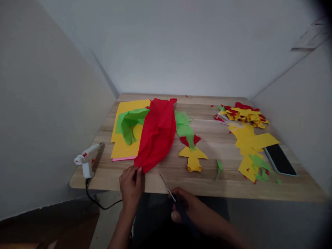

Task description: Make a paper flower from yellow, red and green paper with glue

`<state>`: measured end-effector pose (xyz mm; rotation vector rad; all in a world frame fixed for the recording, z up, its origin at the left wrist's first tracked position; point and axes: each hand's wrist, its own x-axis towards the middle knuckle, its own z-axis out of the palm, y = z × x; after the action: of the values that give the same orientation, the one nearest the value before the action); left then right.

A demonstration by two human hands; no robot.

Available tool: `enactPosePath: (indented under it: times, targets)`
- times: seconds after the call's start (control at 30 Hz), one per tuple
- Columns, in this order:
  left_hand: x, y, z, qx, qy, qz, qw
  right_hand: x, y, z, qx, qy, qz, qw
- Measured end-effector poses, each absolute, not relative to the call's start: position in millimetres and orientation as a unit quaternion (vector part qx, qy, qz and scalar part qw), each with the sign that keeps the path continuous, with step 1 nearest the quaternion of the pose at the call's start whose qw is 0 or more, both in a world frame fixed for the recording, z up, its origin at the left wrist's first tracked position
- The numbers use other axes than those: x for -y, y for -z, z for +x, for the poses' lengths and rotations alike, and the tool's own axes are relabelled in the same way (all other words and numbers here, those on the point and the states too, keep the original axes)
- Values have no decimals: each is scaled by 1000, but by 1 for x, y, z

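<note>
My left hand (131, 186) pinches the near corner of a crumpled red paper sheet (157, 133) that lies across the wooden table (218, 186). At the table's front edge my right hand (184, 204) is closed round the handles of a pair of scissors (167, 187), blades pointing up and left toward the red sheet. The blades do not touch the paper. Under the red sheet lie yellow sheets (124, 147) and a crumpled green piece (129, 122).
A white glue gun (86, 159) with a black cord sits at the table's left corner. Green, red and yellow cut shapes (191, 148) lie mid-table. A heap of scraps (243, 116) and yellow offcuts (252, 145) fill the right side, beside a dark phone (280, 160). Walls enclose the table.
</note>
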<state>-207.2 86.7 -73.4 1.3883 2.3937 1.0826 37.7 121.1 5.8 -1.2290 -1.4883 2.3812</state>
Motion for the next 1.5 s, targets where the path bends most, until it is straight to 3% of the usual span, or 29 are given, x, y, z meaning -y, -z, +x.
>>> enactPosePath:
  times: [0.1, 0.2, 0.4, 0.6, 0.8, 1.5]
  targets:
    - [-88, 67, -204, -758, -526, 333, 194, -132, -2, 23, 543, -748, -380, 20]
    - [-88, 58, -201, -723, -586, 285, 230, -143, 1, 9, 586, -731, -348, 14]
    - [-81, 44, -197, -715, -582, 303, 243, -153, -5, -17, 551, -763, -337, 14]
    - [-67, 41, -190, -748, -553, 323, 173, -148, 9, -28, 498, -794, -347, 31]
    - [-60, 46, -191, -776, -454, 319, 299, -140, 18, -29, 472, -806, -355, 31]
    - [-70, 30, -187, -694, -552, 219, 406, -129, 32, -28, 480, -801, -357, 31]
